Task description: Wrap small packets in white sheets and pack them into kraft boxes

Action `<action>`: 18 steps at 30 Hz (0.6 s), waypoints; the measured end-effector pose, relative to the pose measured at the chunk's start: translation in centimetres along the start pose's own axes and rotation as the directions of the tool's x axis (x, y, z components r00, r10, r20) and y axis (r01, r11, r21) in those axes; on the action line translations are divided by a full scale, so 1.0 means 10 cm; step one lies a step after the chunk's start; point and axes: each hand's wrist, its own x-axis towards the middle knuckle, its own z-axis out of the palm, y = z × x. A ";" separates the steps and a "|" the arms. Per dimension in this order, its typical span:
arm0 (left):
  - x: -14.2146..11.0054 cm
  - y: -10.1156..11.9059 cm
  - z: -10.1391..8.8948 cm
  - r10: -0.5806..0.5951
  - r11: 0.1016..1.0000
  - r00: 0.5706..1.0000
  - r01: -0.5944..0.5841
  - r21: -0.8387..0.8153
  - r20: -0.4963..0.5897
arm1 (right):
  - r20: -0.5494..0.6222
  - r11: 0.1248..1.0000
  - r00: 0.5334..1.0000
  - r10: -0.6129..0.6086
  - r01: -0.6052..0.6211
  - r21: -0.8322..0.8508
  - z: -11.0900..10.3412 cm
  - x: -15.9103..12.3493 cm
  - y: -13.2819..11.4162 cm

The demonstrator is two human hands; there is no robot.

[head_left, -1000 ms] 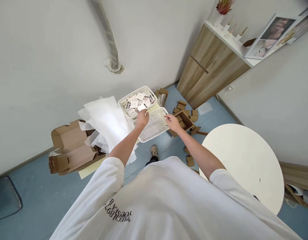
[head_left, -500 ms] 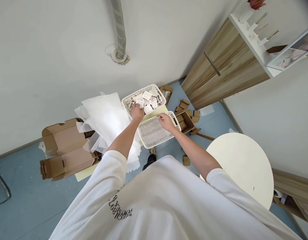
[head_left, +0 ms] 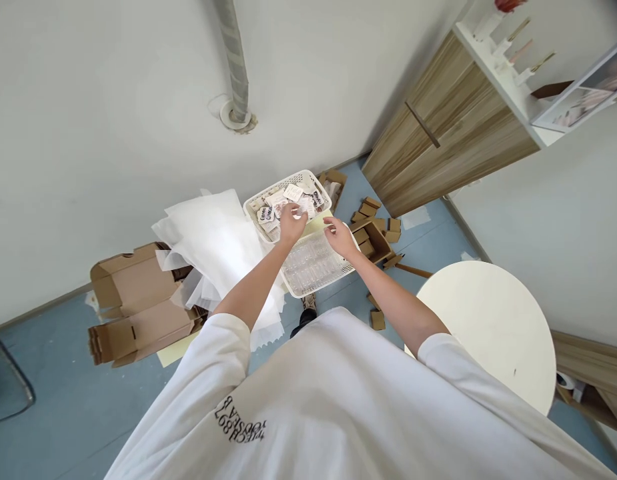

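My left hand (head_left: 292,225) is over the near edge of a white perforated basket (head_left: 251,215) full of small printed cards and packets (head_left: 293,193). Its fingers are curled together around something small and pale at the tips, too unclear to name. My right hand (head_left: 342,240) hovers over the upper right of a second white basket (head_left: 324,288), its fingers apart and nothing visible in them. Rows of clear plastic pieces (head_left: 311,263) lie in this nearer basket. Both baskets rest on a pale yellow surface (head_left: 320,223).
A stack of white sheets (head_left: 215,233) and an open cardboard box (head_left: 143,293) are to the left. Small brown boxes (head_left: 371,208) lie on the floor right of the baskets, near a wooden cabinet (head_left: 453,127). A round white table (head_left: 488,327) stands at right.
My left hand has lifted from the cards and moved right, nearer my right hand. My right hand has shifted slightly up and right. The white card by my left fingers no longer shows there.
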 end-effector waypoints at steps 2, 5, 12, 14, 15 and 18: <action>-0.10 0.20 0.20 -0.008 0.988 0.992 0.028 -0.154 0.126 | -0.064 1.000 0.998 0.023 -0.022 0.009 -0.12 -0.05 0.02; -0.31 0.48 0.55 0.013 0.956 0.957 0.073 -0.283 0.291 | -0.163 0.998 0.985 0.056 -0.054 0.012 -0.39 -0.21 0.12; -1.11 0.92 1.46 0.010 0.876 0.718 0.330 -0.352 0.696 | -0.346 0.990 0.928 0.136 -0.140 0.016 -1.16 -1.11 0.72; -1.41 1.00 1.72 0.017 0.866 0.660 0.366 -0.341 0.751 | -0.381 0.987 0.912 0.155 -0.158 0.023 -1.35 -1.47 0.93; -1.57 1.03 1.86 0.015 0.861 0.634 0.385 -0.332 0.774 | -0.396 0.986 0.903 0.164 -0.167 0.028 -1.44 -1.66 1.04; -2.08 1.11 2.27 -0.012 0.853 0.552 0.441 -0.279 0.834 | -0.452 0.975 0.866 0.214 -0.218 0.043 -1.65 -2.25 1.37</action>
